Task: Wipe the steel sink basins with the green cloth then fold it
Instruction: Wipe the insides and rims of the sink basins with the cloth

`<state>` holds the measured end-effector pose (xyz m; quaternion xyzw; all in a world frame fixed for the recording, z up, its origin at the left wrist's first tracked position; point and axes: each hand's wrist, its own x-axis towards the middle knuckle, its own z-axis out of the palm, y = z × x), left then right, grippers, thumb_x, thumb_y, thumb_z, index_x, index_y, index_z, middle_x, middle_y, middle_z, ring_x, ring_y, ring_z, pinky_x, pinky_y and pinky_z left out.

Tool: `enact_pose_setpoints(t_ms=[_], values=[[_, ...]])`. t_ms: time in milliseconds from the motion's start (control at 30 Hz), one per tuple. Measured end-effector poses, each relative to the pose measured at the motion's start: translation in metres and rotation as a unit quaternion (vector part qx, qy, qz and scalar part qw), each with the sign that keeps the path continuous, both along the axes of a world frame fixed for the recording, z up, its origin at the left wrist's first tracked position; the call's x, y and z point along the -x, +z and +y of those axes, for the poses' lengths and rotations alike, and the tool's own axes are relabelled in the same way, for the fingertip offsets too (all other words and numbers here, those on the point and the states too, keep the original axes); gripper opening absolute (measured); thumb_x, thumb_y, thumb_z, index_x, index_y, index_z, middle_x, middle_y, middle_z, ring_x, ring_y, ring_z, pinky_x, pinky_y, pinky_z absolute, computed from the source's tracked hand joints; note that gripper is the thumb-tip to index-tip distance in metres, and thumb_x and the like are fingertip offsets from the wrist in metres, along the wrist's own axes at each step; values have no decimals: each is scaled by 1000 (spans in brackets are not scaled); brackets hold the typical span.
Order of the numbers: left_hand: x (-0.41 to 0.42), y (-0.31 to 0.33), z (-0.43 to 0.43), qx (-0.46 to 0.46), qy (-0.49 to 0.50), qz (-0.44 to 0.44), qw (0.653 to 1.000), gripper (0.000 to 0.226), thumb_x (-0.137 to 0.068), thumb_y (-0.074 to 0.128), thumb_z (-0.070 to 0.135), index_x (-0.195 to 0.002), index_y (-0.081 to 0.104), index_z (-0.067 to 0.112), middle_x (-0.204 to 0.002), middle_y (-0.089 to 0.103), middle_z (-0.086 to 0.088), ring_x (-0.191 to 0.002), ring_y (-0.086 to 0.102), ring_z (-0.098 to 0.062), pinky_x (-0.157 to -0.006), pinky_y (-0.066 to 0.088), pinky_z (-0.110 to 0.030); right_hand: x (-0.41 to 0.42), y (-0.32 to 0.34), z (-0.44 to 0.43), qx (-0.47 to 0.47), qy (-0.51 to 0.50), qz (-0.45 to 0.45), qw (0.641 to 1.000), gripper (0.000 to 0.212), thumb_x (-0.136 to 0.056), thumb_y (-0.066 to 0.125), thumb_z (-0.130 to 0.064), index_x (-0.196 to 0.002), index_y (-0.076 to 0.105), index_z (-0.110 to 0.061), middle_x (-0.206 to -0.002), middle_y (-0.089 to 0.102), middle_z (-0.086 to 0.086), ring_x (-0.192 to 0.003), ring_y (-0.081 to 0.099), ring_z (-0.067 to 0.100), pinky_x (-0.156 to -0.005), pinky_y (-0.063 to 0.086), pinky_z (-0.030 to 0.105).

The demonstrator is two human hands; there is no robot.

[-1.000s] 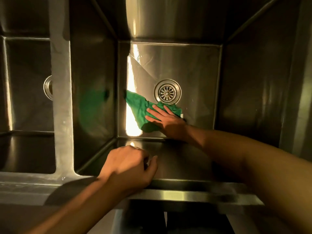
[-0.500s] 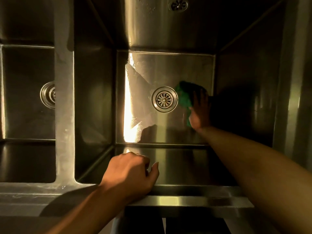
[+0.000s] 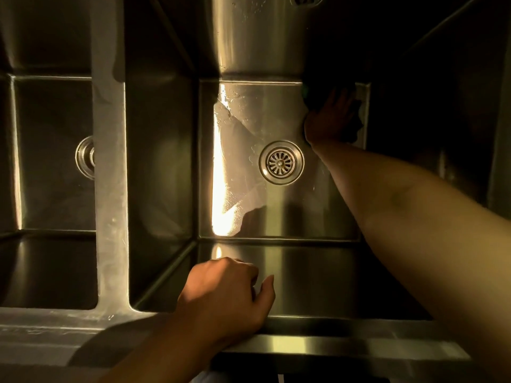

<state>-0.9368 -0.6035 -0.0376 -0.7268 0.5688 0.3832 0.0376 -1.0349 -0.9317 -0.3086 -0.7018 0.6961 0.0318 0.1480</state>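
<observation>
Green cloth (image 3: 306,94), judged soft, light and limp, best gathered by an edge: pressed flat under the straight fingers (image 3: 343,99) of the right hand (image 3: 329,120) in the far right corner of the square steel sink basin (image 3: 249,134); left hand (image 3: 229,294) rested, fingers curled, on the steel front rim (image 3: 331,346).

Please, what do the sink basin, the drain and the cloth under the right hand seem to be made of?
The sink basin: likely stainless steel, brushed; it gives soft, streaked reflections. The drain: shinier metal, probably steel; its ring glints. The cloth: seems soft fabric, bunching under the right hand; shadow hides its weave.
</observation>
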Motion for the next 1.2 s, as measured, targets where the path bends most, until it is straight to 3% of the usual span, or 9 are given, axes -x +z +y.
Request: enact_pose_setpoints(t_ms=[200,400,533,733,833,967,1000,1100,1200], values=[[3,-1,5,14,20,-11,1000,61,-89,28,73,-67,57,25,-59,50,12,-57,50,-6,-65,40,-23,-62,3,33,-27,139,-49,989,77,-88,55,-30,-158,28,-11,-164,23,20,-152,14,44,-122,15,60],[3,-4,5,24,-1,-45,999,51,-89,50,64,-54,46,27,-50,43,13,-47,37,-6,-56,22,-14,-144,23,73,-89,286,-86,950,89,-81,62,-19,-161,22,-20,-169,13,8,-156,2,32,-124,6,56],[3,-2,4,30,-2,-30,999,49,-89,50,61,-54,42,29,-50,37,14,-47,33,-5,-57,17,-10,-151,21,113,-102,369,-94,919,80,-85,60,-17,-159,28,-18,-168,15,7,-156,1,31,-125,6,56],[1,1,2,-9,-6,-20,1000,56,-91,32,67,-67,55,22,-61,54,9,-59,55,-9,-63,47,-27,-110,23,164,-112,484,-72,865,72,-87,56,-17,-155,34,-18,-169,15,6,-156,-1,30,-125,5,54],[-1,2,-1,-11,-8,-19,1000,59,-90,25,69,-71,56,24,-66,58,9,-63,57,-9,-64,47,-28,-77,19,187,-106,576,-47,810,81,-85,55,-12,-159,25,-22,-170,11,5,-157,-1,29,-125,0,55],[-1,1,1,-4,-21,-29,999,60,-90,23,69,-74,56,21,-70,60,6,-69,60,-16,-64,46,-31,-14,12,196,-88,707,-11,701,55,-101,50,-28,-154,38,-30,-167,21,3,-150,33,24,-125,16,50],[-1,1,2,-1,-23,-33,999,60,-90,23,69,-74,55,20,-71,60,4,-70,60,-18,-64,45,-32,15,15,200,-101,728,-6,678,61,-98,52,-27,-156,34,-28,-168,17,3,-154,23,26,-126,13,49],[0,1,2,4,-28,-34,999,60,-89,21,69,-75,54,20,-70,60,4,-69,59,-18,-62,40,-32,71,23,192,-105,730,-23,675,81,-93,58,-16,-162,16,-26,-171,4,3,-156,-10,29,-124,-9,50],[0,1,2,6,-33,-28,999,63,-90,18,69,-76,57,22,-72,62,6,-69,60,-15,-63,44,-31,100,26,168,-129,727,15,675,73,-100,51,-24,-162,13,-28,-171,-2,4,-156,-9,29,-124,-2,54]])
